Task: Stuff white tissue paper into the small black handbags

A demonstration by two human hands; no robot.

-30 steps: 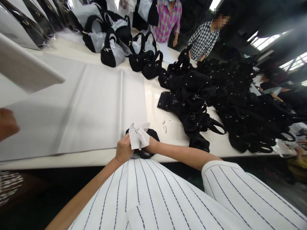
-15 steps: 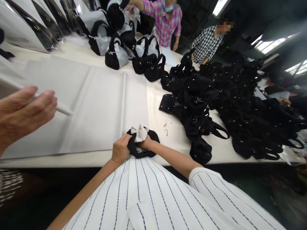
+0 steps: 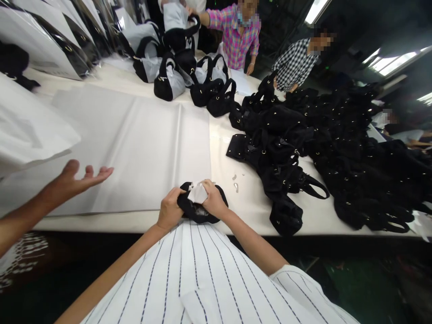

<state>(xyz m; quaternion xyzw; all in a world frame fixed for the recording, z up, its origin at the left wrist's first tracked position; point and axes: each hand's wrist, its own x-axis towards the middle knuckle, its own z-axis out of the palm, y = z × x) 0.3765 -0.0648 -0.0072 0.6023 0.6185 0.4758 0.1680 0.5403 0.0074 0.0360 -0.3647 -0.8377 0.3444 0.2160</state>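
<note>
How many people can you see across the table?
3: one in a pink plaid shirt at the far edge, one in a black-and-white checked shirt beside them, one in a pale top farther right behind the black bags. Others may be hidden.

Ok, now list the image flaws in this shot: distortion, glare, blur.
Head view: the wide lens bows the white table and stretches things toward the frame edges; the ceiling windows at upper right are blown out; the white sheet at far left looks soft with blur; the left hand, right hand and black handbag at centre are fairly sharp.
</note>
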